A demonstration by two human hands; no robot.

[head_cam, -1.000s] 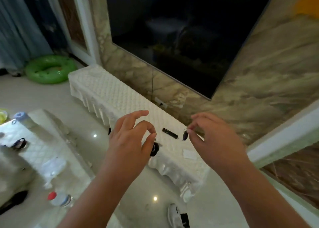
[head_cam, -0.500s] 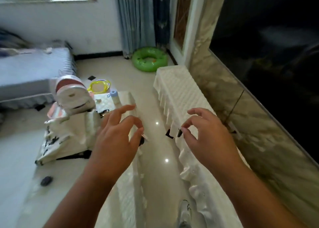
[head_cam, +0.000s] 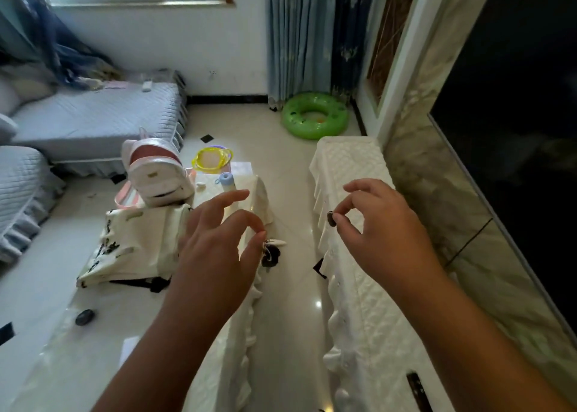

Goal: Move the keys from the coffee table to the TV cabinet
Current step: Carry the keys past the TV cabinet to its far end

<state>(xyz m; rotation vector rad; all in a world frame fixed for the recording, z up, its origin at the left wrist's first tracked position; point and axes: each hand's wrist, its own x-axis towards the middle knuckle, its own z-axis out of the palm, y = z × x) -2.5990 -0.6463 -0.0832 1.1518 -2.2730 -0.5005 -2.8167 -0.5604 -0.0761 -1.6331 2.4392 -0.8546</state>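
Note:
My left hand point(head_cam: 218, 240) pinches a bunch of keys point(head_cam: 270, 252) between thumb and forefinger. A black fob and a pale tag hang from it, over the gap between the two pieces of furniture. My right hand point(head_cam: 377, 233) pinches a small dark fob point(head_cam: 330, 218) at the near edge of the TV cabinet point(head_cam: 352, 168), which has a white quilted cover. The coffee table point(head_cam: 93, 333), under a glossy white cover, lies below my left arm.
On the coffee table stand a white backpack point(head_cam: 156, 174), a printed tote bag point(head_cam: 134, 246), a blue-capped bottle point(head_cam: 227, 182) and a dark pebble-like object point(head_cam: 84, 317). A black stick point(head_cam: 416, 389) lies on the cabinet. A green swim ring point(head_cam: 315, 115) and grey sofas point(head_cam: 93, 118) are beyond; the TV point(head_cam: 515, 130) is on the right.
The view has swung left, from the TV wall to the room and the coffee table. Both hands keep their pinches and stay at about the same spread.

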